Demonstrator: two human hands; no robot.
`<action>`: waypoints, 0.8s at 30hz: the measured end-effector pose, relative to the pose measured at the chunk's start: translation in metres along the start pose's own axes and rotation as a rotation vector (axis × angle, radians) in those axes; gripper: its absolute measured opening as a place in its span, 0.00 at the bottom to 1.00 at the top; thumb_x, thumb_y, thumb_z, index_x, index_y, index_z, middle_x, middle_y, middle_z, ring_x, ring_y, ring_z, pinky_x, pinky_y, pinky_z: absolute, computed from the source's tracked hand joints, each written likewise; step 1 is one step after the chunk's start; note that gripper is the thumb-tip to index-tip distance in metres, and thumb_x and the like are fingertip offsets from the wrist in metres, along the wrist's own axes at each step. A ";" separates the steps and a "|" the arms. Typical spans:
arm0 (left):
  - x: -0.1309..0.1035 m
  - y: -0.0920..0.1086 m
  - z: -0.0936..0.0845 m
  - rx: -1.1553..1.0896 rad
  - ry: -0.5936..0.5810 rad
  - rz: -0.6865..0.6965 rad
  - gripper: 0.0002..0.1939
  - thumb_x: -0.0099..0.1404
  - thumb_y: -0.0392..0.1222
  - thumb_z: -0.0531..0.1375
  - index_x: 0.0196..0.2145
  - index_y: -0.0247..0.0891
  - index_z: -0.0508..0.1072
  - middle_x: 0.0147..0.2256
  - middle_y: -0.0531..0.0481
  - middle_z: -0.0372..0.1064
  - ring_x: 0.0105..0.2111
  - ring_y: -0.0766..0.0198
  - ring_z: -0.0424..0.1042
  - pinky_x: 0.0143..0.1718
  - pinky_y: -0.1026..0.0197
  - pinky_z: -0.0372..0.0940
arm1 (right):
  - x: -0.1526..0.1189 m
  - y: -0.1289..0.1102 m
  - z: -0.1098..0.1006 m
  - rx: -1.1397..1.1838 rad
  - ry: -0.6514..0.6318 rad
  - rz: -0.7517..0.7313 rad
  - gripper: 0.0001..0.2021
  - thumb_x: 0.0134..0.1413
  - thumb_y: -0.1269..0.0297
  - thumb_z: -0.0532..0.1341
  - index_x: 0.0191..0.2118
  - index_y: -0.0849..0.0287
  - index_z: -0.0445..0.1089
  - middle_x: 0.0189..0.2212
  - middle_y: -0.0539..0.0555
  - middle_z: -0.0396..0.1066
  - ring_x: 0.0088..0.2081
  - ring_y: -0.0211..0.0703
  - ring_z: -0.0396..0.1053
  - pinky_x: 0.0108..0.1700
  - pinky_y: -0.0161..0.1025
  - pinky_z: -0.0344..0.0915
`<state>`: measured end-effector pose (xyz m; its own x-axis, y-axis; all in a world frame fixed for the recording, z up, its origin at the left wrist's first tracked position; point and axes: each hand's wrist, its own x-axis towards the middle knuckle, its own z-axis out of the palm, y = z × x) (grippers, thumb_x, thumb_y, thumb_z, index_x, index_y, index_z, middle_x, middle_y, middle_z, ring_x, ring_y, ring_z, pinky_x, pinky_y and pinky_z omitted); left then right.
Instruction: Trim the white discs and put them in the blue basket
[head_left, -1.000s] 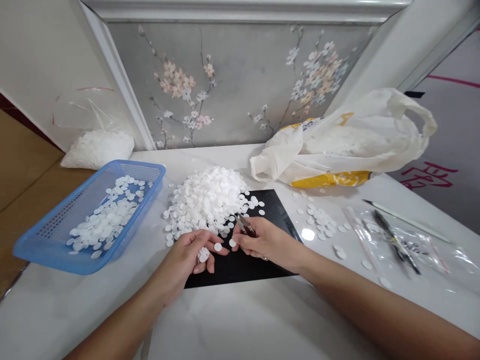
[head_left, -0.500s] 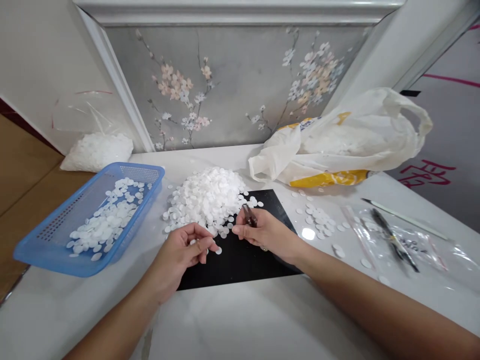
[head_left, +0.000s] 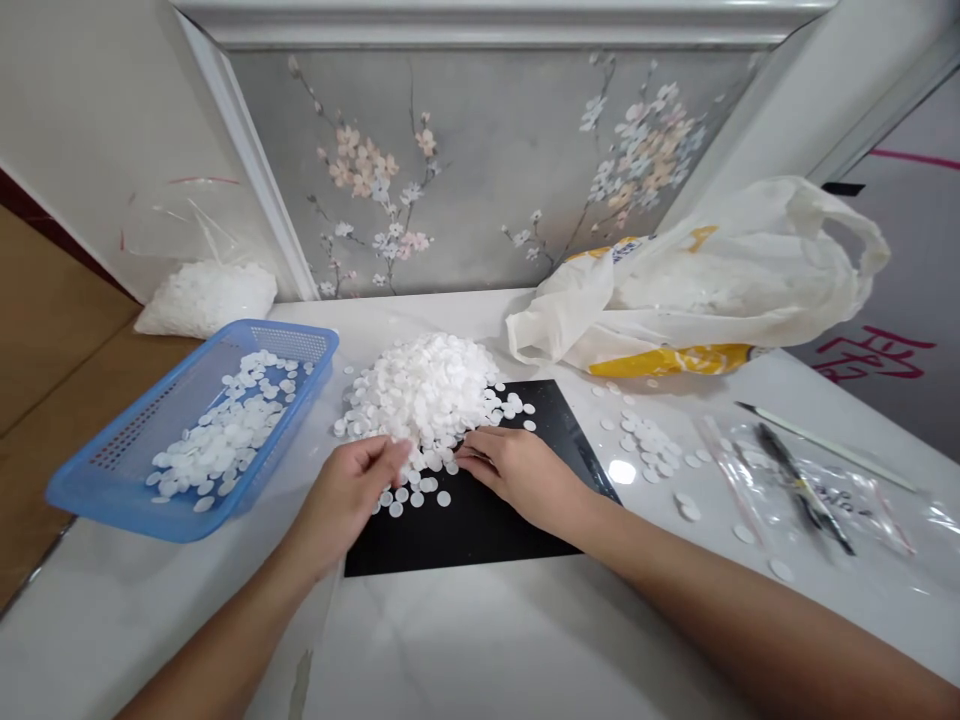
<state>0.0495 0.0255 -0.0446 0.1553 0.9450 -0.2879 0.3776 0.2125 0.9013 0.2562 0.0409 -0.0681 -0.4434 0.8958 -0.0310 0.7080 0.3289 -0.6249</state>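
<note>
A heap of small round white plastic discs spills over the back edge of a black mat. At the heap's front left edge is my left hand, its thumb and fingers drawn together among the discs; whether any are pinched cannot be seen. My right hand lies back-up over the mat, fingers curled and tips at the front right of the heap. Whatever it grips is hidden beneath it. Several loose discs lie on the mat between the hands.
A blue plastic basket holding discs stands left, a clear bag of discs behind it. To the right are a white and yellow carrier bag, scattered discs, a black pen, a pale pointed stick and clear zip bags.
My right hand has turned over and come to the heap; the small dark tool it held is now out of sight. My left hand has moved up to the heap, and more discs lie on the mat.
</note>
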 end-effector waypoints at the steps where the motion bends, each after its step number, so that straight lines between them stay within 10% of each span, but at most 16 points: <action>1: 0.000 -0.001 0.001 0.172 -0.003 0.041 0.16 0.59 0.51 0.58 0.21 0.38 0.65 0.16 0.57 0.47 0.18 0.69 0.48 0.22 0.64 0.43 | 0.000 0.000 -0.001 0.047 -0.001 0.029 0.08 0.59 0.66 0.56 0.30 0.61 0.69 0.28 0.52 0.69 0.29 0.38 0.65 0.34 0.35 0.58; 8: -0.001 -0.006 0.009 0.641 0.036 0.184 0.07 0.59 0.45 0.59 0.32 0.48 0.77 0.22 0.52 0.68 0.22 0.62 0.62 0.26 0.63 0.46 | -0.002 0.006 -0.008 0.450 -0.068 0.289 0.11 0.51 0.58 0.60 0.29 0.63 0.70 0.23 0.49 0.63 0.25 0.33 0.57 0.27 0.33 0.54; 17: 0.002 -0.007 0.008 0.587 -0.051 0.093 0.06 0.59 0.46 0.58 0.27 0.42 0.68 0.16 0.57 0.55 0.18 0.65 0.55 0.22 0.64 0.43 | -0.003 0.003 -0.010 0.874 -0.160 0.348 0.11 0.55 0.60 0.55 0.27 0.59 0.55 0.19 0.45 0.56 0.19 0.29 0.48 0.19 0.30 0.44; 24: -0.004 -0.007 0.006 0.265 -0.205 0.069 0.13 0.64 0.51 0.52 0.29 0.39 0.64 0.20 0.57 0.53 0.19 0.69 0.49 0.21 0.65 0.42 | -0.002 -0.001 -0.004 0.350 -0.042 0.101 0.02 0.54 0.69 0.56 0.31 0.59 0.64 0.24 0.47 0.65 0.26 0.34 0.60 0.29 0.32 0.56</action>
<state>0.0518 0.0193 -0.0513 0.3588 0.8794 -0.3127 0.5798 0.0526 0.8131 0.2591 0.0398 -0.0644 -0.4084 0.9029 -0.1341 0.5218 0.1104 -0.8459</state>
